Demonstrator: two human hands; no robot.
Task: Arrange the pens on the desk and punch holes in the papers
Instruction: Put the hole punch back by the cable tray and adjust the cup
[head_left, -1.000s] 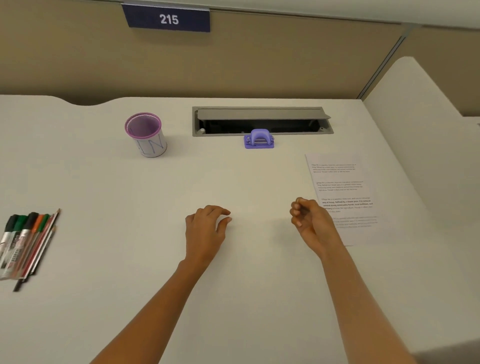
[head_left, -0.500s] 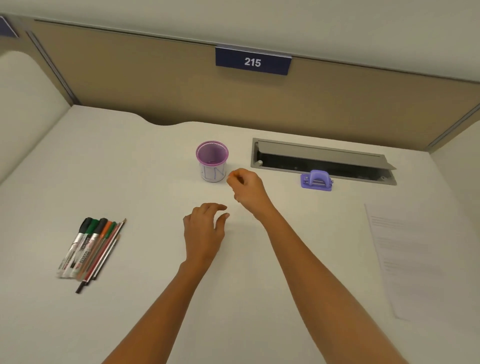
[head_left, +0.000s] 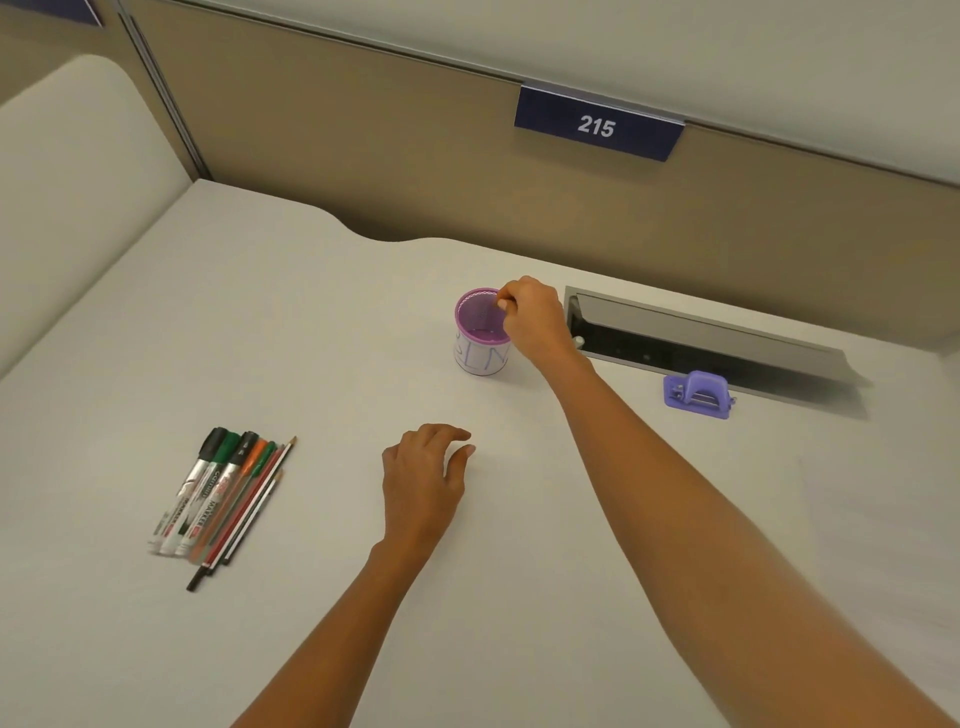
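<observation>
White table (head_left: 260, 338), wavy back edge. Tan partition (head_left: 363, 156) behind, blue plate "215" (head_left: 597, 124) on it. Cream divider (head_left: 78, 182) along left edge. Open cable hatch (head_left: 701, 338) near back-right.

On the white desk (head_left: 311, 322), the purple mesh pen cup (head_left: 480, 332) stands toward the back. The bundle of markers and pencils (head_left: 223, 499) lies well to the cup's front left. The lilac plastic hole punch (head_left: 698, 395) sits to the cup's right, just before the metal cable hatch (head_left: 701, 343).

right hand (head_left: 530, 317) reached across, now pinching pen cup (head_left: 479, 358) rim
</observation>
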